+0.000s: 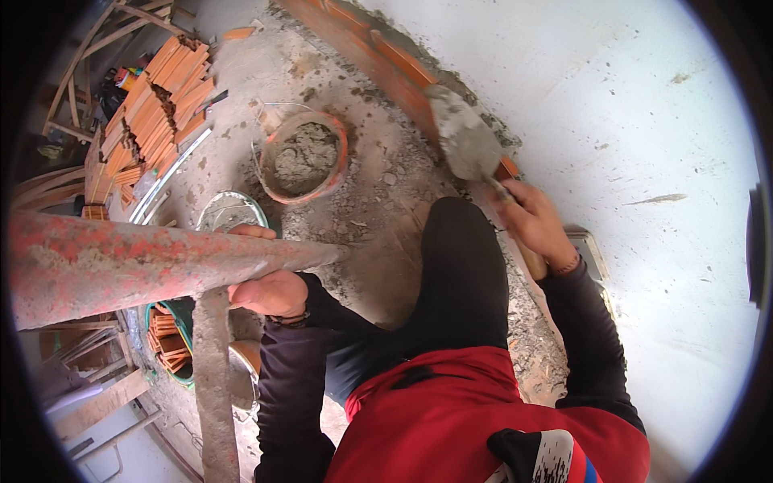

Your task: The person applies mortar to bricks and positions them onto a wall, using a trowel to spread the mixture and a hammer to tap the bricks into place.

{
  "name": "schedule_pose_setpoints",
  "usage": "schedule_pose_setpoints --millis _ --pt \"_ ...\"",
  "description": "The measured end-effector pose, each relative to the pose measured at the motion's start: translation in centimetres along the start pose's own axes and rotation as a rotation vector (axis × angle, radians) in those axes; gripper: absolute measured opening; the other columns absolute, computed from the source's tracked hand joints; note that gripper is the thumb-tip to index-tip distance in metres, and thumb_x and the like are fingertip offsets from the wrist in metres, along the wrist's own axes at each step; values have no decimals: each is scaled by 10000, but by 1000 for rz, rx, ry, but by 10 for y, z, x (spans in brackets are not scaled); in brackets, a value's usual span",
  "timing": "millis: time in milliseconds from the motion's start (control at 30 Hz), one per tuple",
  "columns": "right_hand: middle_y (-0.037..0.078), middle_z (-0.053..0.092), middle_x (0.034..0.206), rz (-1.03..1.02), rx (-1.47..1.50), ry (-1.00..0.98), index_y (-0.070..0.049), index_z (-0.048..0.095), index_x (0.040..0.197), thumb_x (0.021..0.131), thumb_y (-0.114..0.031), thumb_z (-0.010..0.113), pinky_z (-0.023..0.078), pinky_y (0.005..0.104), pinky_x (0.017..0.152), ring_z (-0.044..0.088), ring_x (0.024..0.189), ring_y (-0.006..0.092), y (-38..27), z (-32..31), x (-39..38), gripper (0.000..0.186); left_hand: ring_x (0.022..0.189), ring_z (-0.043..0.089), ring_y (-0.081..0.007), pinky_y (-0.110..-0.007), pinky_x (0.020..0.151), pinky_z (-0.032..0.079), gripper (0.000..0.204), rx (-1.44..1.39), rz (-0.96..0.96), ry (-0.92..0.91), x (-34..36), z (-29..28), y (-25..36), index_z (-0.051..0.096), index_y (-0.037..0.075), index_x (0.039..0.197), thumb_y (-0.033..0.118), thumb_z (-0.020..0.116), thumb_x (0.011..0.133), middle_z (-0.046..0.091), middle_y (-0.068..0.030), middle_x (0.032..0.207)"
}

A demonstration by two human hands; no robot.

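My right hand (531, 221) is closed on the handle of a trowel (465, 133), whose mortar-smeared blade is against the orange tile strip (394, 56) along the white wall's base (612, 97). My left hand (270, 294) is curled at a red, mortar-crusted bar (129, 258), where a grey crusted upright (213, 378) meets it; its fingers are partly hidden behind the bar. Just beyond the bar sits an orange-rimmed bucket (302, 157) of grey mortar, with a pale bucket (221, 213) partly hidden nearer me. My dark-trousered knee (459, 249) is beside the wall.
Stacked orange tile strips (169, 80) lie at the upper left among wooden frames (68, 97) and pale lengths of pipe. A green bucket (185, 338) holding tile pieces stands at the lower left, near loose boards (101, 402). Mortar crumbs cover the floor (370, 161).
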State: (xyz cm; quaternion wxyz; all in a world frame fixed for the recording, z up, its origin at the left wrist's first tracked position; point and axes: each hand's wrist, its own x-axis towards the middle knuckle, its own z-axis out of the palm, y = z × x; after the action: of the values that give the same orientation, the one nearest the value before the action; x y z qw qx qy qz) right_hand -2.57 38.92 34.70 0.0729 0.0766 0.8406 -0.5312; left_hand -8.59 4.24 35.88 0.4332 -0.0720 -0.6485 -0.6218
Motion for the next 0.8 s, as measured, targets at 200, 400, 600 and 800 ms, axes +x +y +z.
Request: schedule_pose_setpoints --millis 200,400,600,800 --pt "109 625 744 -416 -275 -197 6 584 971 845 -82 533 521 368 606 629 653 261 -12 107 96 163 774 545 -225 -349 720 445 958 21 -17 -32 0 -1 3 421 -15 1314 824 280 873 570 -164 878" --pt "252 584 1059 -426 -865 37 34 497 1272 820 -20 563 559 424 652 660 752 381 36 219 119 460 778 546 -236 -352 692 454 974 -7 -48 -6 -2 -1 2 413 -18 1329 827 276 865 564 -162 889" --pt "239 556 1048 -343 -810 -23 18 404 1387 861 -38 533 556 427 614 661 731 350 69 246 82 544 796 556 -255 -372 691 469 983 0 -11 -34 -1 -8 -3 413 -39 1315 825 287 862 559 -178 916" --pt "280 606 1075 -283 -810 7 10 391 1390 863 -52 522 552 448 636 671 816 418 65 209 37 546 793 571 -257 -368 735 476 973 -27 10 -61 -1 -9 -6 364 -74 1336 787 247 898 576 -203 925"
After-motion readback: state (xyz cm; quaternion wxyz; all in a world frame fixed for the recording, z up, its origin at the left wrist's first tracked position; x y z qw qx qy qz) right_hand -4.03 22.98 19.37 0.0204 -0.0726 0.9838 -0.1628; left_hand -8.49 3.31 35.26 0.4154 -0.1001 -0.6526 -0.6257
